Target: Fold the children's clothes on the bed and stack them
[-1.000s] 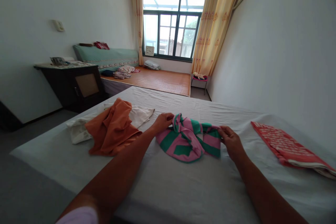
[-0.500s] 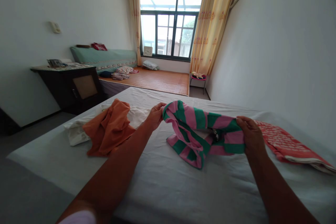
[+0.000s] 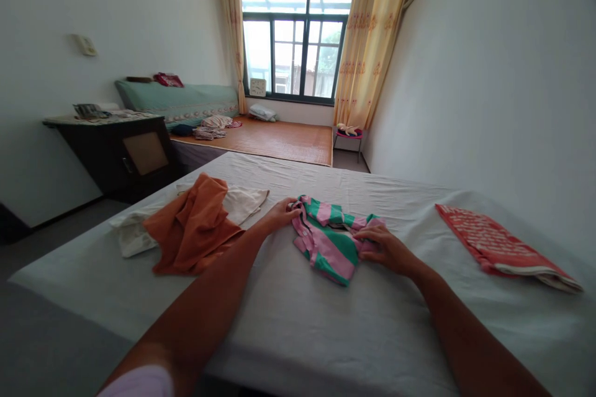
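Note:
A pink-and-green striped shirt (image 3: 333, 248) lies partly bunched on the pale bed sheet, with some cloth folded over itself. My left hand (image 3: 283, 213) pinches its left edge between thumb and fingers. At the opposite side, my right hand (image 3: 384, 249) has thumb and fingers closed around a pink part of the cloth. To the left of my left forearm is a crumpled orange garment (image 3: 190, 226), resting over a whitish garment (image 3: 244, 201). The underside of the striped shirt is hidden.
The bed sheet (image 3: 288, 322) spreads under everything. A folded red-and-white cloth (image 3: 503, 242) lies at the right. Beyond stand a dark cabinet (image 3: 112, 155), a second bed with a brown mat (image 3: 284, 139), and a small stool (image 3: 349, 134) near the curtain.
The striped shirt has come down onto the sheet and is more gathered. My right hand has moved left, closer to my left hand, and the view has shifted slightly.

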`<state>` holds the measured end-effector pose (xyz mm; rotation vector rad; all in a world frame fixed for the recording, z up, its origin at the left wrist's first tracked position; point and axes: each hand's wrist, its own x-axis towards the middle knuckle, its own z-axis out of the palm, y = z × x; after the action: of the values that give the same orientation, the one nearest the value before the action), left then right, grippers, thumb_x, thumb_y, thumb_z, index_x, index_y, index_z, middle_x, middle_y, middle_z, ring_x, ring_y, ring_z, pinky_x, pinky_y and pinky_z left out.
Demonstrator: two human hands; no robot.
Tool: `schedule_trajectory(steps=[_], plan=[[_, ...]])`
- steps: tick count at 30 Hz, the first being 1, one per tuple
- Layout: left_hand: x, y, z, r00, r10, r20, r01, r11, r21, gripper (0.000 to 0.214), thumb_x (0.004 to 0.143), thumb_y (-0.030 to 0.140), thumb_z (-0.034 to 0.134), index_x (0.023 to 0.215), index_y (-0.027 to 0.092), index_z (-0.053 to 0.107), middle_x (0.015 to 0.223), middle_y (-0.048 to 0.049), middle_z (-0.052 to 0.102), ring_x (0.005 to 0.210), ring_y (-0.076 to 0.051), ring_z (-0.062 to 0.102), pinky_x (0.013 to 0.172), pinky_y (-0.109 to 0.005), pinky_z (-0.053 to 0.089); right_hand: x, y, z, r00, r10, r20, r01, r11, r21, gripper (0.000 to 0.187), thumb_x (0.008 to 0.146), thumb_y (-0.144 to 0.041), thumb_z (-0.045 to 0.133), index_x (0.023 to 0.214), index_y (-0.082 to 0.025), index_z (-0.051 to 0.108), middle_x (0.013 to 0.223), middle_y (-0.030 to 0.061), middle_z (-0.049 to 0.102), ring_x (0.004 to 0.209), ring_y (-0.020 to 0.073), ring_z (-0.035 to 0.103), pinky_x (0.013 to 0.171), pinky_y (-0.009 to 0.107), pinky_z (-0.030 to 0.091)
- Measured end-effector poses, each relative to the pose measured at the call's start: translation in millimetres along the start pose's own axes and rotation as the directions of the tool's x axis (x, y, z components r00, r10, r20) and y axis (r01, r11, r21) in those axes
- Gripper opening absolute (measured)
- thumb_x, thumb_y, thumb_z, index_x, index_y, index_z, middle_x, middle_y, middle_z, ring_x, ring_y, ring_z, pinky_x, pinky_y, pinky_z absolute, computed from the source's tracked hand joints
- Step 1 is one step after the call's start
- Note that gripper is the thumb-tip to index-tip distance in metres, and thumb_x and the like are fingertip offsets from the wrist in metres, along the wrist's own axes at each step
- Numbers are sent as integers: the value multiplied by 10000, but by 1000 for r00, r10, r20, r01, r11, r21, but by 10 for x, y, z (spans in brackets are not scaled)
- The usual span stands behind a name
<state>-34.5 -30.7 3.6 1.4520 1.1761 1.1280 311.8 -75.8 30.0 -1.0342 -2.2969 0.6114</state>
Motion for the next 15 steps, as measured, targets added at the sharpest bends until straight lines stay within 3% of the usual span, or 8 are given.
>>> schedule_trajectory(steps=[4, 9, 12, 15], plan=[[53, -98, 47, 993, 109, 38, -114, 982, 149, 493, 609, 240, 707, 1096, 190, 646, 575, 59, 601, 517, -101, 529, 515, -192, 383, 23, -28, 59, 999, 1, -35, -5, 994, -113, 167, 818, -353, 608, 870, -265, 741, 939, 52, 714, 932, 240, 609, 870, 382, 462], [97, -119, -12, 996, 75, -53, -68, 990, 126, 394, 609, 254, 669, 997, 190, 683, 592, 30, 618, 517, -122, 556, 489, -200, 384, 6, 35, 21, 988, 48, -149, -71, 986, -152, 171, 783, -276, 582, 853, -272, 738, 885, 33, 708, 875, 217, 614, 831, 344, 470], [80, -78, -15, 998, 56, -40, -48, 982, 185, 349, 624, 288, 664, 957, 190, 695, 556, 37, 604, 482, -113, 512, 471, -197, 351, -1, 59, -15, 963, 76, -259, -131, 971, -200, 169, 770, -268, 571, 833, -271, 728, 863, 25, 702, 848, 208, 613, 778, 324, 477], [45, -31, 49, 993, 114, -25, -102, 951, 291, 280, 608, 293, 690, 873, 207, 710, 579, 37, 622, 533, -120, 525, 504, -201, 355, -2, 54, -37, 917, 115, -382, -206, 956, -206, 176, 765, -282, 566, 849, -252, 717, 855, 28, 701, 770, 194, 620, 713, 307, 479]])
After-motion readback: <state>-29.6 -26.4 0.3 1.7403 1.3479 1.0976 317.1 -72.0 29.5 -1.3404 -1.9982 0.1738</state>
